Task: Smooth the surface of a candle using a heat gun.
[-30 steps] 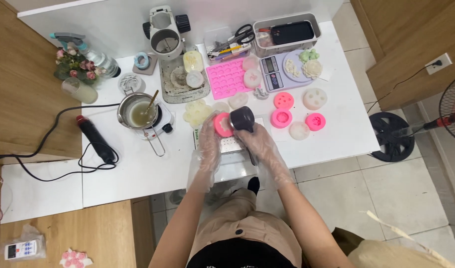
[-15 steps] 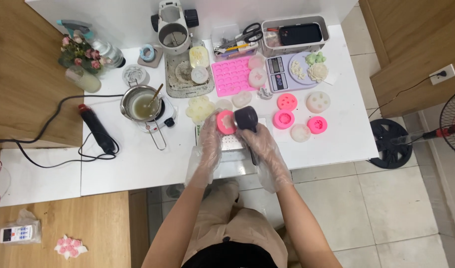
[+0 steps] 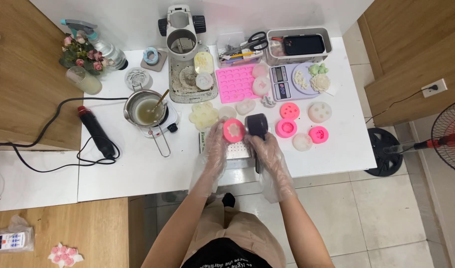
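Both hands wear thin clear plastic gloves. My left hand point(image 3: 215, 149) holds a round pink silicone mould point(image 3: 234, 130) with a pale flower shape in its middle, tilted up above a small metal plate point(image 3: 237, 150) at the table's front edge. My right hand point(image 3: 267, 151) grips the handle of a dark tool whose black head point(image 3: 257, 124) sits right beside the pink mould, touching or nearly touching it.
On the white table point(image 3: 138, 168): a small pot with a spoon on an electric burner point(image 3: 147, 110), a black heat tool with cord point(image 3: 96, 131), a pink tray mould point(image 3: 236, 82), a digital scale point(image 3: 282, 82), several round pink and white moulds point(image 3: 307, 124), pale flower pieces point(image 3: 203, 115), scissors point(image 3: 257, 39), a spray bottle point(image 3: 103, 47).
The camera view shifted slightly. Both hands stay at the front edge with the pink mould and dark tool; their grip looks the same.
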